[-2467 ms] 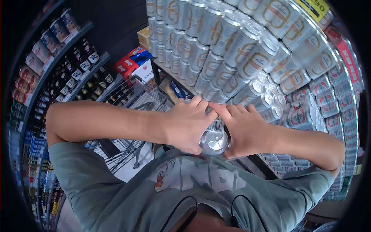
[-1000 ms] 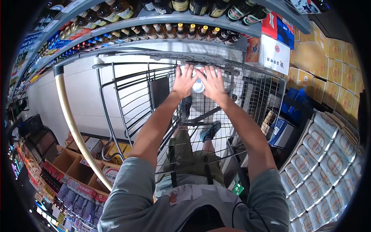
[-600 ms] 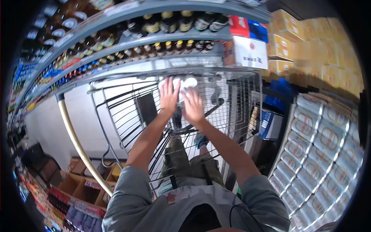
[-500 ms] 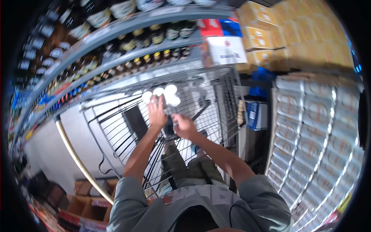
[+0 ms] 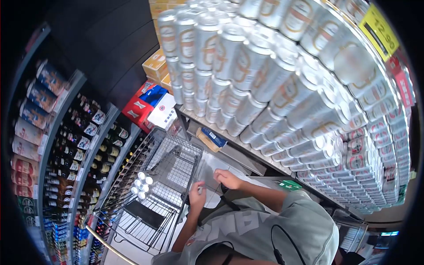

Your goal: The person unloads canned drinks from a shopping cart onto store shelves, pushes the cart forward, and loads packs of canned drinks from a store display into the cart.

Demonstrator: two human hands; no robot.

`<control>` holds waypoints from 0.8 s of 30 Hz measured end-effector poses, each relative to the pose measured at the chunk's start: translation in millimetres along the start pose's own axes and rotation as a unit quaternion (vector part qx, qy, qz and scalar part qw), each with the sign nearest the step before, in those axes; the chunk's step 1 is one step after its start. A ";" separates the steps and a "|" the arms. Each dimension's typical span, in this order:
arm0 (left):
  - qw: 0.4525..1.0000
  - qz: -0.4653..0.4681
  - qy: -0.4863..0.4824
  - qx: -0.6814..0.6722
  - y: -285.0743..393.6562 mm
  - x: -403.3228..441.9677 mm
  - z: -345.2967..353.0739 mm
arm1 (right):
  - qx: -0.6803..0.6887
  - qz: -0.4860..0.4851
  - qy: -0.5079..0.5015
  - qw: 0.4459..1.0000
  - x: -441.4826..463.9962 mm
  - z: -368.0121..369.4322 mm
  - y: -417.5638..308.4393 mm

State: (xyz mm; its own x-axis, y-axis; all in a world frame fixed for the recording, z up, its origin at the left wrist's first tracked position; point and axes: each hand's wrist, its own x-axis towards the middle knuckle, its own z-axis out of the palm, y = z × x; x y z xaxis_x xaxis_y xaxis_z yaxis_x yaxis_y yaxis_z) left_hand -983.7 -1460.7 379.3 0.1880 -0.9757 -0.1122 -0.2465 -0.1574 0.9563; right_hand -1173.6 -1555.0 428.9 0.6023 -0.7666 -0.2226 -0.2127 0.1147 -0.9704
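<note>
I have my left hand (image 5: 197,195) and right hand (image 5: 226,179) apart near the centre of the frame, beside the shopping cart (image 5: 174,170). Each grip looks loosely curled; I cannot tell whether either holds anything. A cluster of cans (image 5: 141,185) stands inside the cart, left of my hands. Stacked silver cans (image 5: 229,53) fill the upper right, near a yellow price sign (image 5: 378,32).

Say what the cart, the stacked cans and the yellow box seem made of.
Cart: probably steel, greyish sheen, going by its thin wire mesh.
Stacked cans: thin metal, likely aluminium, with shiny silver rims.
Yellow box: likely printed cardboard, with flat faces and square edges.
</note>
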 end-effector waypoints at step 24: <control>0.549 0.611 -0.277 0.499 573.2 154.4 114.8 | 0.093 -0.299 0.342 0.886 -217.9 -117.8 -71.6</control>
State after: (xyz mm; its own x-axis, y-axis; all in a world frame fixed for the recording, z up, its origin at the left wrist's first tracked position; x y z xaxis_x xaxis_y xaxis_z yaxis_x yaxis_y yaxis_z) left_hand -1205.1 -1719.1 879.1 -0.9471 -0.2981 0.1186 -0.3160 0.9308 -0.1838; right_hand -1380.2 -1470.6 557.9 -0.0558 -0.9213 0.3849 0.1555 -0.3888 -0.9081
